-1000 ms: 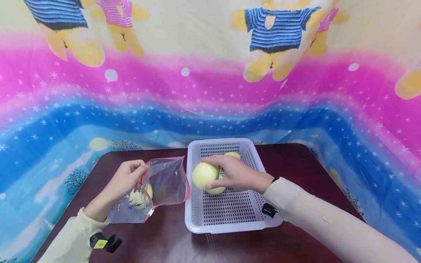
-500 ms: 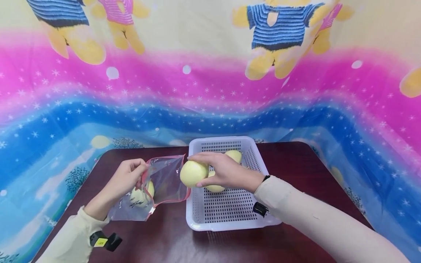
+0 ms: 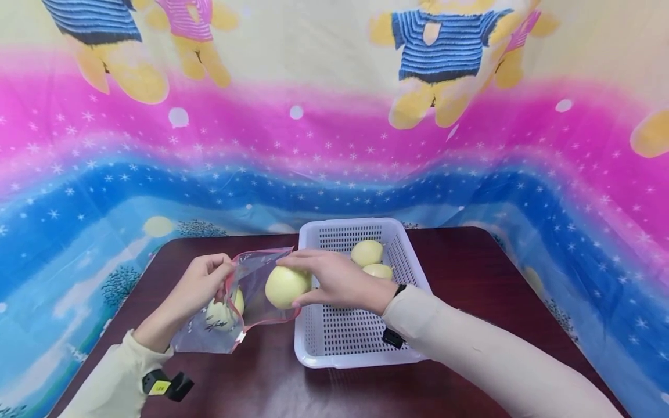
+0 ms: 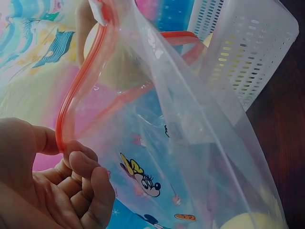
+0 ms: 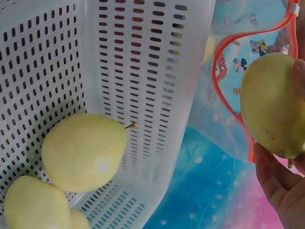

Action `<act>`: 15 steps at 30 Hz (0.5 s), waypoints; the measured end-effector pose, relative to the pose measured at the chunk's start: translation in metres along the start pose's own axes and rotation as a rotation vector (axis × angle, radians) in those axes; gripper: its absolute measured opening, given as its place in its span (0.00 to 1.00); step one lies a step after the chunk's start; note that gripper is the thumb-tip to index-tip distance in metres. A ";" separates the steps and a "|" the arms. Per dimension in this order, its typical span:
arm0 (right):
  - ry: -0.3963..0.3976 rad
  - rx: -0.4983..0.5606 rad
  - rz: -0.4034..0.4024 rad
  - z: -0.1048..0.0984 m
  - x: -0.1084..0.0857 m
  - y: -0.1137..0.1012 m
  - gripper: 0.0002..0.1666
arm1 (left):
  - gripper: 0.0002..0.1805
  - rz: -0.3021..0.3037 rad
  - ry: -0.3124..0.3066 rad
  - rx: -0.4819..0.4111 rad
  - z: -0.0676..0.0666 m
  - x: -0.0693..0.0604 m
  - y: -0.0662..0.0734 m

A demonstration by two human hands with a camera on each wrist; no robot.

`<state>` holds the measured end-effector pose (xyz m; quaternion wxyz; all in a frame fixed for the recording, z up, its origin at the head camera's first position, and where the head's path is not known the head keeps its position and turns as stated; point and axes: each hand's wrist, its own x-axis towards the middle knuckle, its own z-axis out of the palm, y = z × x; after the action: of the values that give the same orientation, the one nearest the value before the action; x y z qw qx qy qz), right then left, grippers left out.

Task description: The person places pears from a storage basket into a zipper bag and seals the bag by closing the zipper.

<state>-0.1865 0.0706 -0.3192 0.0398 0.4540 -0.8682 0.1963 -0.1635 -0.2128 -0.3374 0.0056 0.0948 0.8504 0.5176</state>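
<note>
Left hand (image 3: 206, 284): grip pinched on the red rim of the clear bag (image 3: 258, 293), mouth held open. Right hand (image 3: 340, 281): grip clamped on a yellow-green pear (image 3: 284, 287), which sits at that mouth; can't tell if it's past the rim. Bagged pear (image 3: 220, 316) is lower in the bag. More pears (image 5: 85, 152) in the white basket (image 3: 366, 363), which stands on the dark red surface (image 3: 465, 273) just beside the bag.

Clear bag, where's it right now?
In the head view, the clear bag is left of the plastic basket, its red-edged mouth pinched by the left hand.
</note>
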 end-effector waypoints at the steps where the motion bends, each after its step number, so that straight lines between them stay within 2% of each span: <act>1: -0.007 -0.008 0.003 0.001 0.001 -0.002 0.45 | 0.17 0.003 0.000 0.002 0.000 0.000 0.000; 15: -0.060 -0.097 -0.045 0.016 0.023 -0.016 0.44 | 0.17 -0.004 -0.021 0.009 0.005 0.002 0.001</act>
<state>-0.1849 0.0387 -0.3233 0.0401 0.4767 -0.8671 0.1391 -0.1649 -0.2079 -0.3384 0.0151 0.0985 0.8528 0.5127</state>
